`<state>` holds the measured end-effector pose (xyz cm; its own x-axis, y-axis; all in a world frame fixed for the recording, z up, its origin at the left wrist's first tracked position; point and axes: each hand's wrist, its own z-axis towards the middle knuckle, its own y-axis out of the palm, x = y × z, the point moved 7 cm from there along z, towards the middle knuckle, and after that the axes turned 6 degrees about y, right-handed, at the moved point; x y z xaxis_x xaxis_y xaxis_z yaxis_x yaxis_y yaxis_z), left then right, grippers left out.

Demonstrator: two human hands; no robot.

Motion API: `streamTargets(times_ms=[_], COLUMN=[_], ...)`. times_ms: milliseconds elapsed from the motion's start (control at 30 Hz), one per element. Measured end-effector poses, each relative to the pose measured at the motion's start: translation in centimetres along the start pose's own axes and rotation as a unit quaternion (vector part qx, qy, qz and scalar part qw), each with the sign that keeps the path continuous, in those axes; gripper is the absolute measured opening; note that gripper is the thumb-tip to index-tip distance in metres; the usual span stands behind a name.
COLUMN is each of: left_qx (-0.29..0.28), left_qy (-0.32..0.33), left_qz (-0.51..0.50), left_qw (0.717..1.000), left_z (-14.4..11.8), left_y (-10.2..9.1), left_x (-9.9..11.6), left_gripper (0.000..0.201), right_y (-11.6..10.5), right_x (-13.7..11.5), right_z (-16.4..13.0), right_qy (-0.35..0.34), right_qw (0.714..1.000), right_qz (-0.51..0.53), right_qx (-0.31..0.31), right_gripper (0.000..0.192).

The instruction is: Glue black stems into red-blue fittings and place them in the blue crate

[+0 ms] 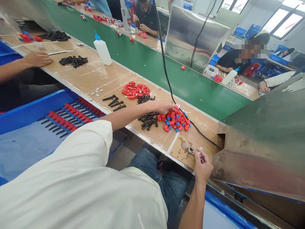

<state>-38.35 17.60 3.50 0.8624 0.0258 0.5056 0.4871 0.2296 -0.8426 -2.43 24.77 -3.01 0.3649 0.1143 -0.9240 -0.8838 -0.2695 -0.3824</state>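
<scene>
Red-and-blue parts (176, 120) under outstretched left hand (164, 106), fingers curled.

The left arm stretches far forward and to the right from a loose pale sleeve, forearm bare and nearly straight, ending in the left hand (164, 106) with its back turned up and its fingers curled downward in a loose fist. The right arm comes up from the lower edge, bare to the elbow and bent, wrist slightly cocked. The right hand (202, 165) is held closer to the body, knuckles up, thumb and 2 fingers pinched together at their tips.
</scene>
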Motion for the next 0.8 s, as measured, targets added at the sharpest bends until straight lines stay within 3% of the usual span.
streamTargets(times_ms=[67,133,233,333,400,500,600,700,800], left_qx=[-0.049,-0.045,0.052,0.174,0.217,0.212,0.167,0.115,0.056], left_qy=[0.02,0.03,0.018,-0.038,-0.084,-0.139,-0.189,-0.211,-0.204], left_qz=[0.037,0.058,0.03,-0.141,-0.352,-0.635,-0.773,-0.829,-0.849], left_qw=[0.998,0.997,0.998,0.974,0.907,0.729,0.581,0.505,0.485], left_z=[-0.3,-0.7,-2.0,-4.5,-6.3,-8.3,-9.4,-10.1,-10.4], left_y=[0.0,-0.8,-3.0,-4.7,-4.4,-1.7,1.8,4.8,6.9], left_x=[0.3,0.5,0.7,0.6,0.6,1.8,4.0,6.2,7.9], left_gripper=[0.038,0.038,0.032,0.028,0.025,0.019,0.012,0.015,0.024], right_y=[0.1,0.0,-0.2,-0.5,-0.6,-0.5,-0.2,0.1,0.1], right_x=[-0.6,-1.2,-2.2,-2.9,-3.1,-3.2,-3.4,-3.6,-3.7], right_z=[-0.1,-0.2,-0.4,-0.4,-0.3,0.0,0.1,0.0,-0.2], right_qy=[-0.014,-0.034,-0.074,-0.105,-0.119,-0.128,-0.136,-0.142,-0.136], right_qw=[1.0,0.999,0.996,0.992,0.989,0.987,0.986,0.985,0.984], right_qz=[-0.006,-0.017,-0.042,-0.063,-0.074,-0.082,-0.083,-0.097,-0.11], right_qx=[0.004,0.012,0.029,0.04,0.046,0.046,0.039,0.027,0.018], right_gripper=[0.055,0.052,0.051,0.05,0.049,0.05,0.052,0.055,0.056])
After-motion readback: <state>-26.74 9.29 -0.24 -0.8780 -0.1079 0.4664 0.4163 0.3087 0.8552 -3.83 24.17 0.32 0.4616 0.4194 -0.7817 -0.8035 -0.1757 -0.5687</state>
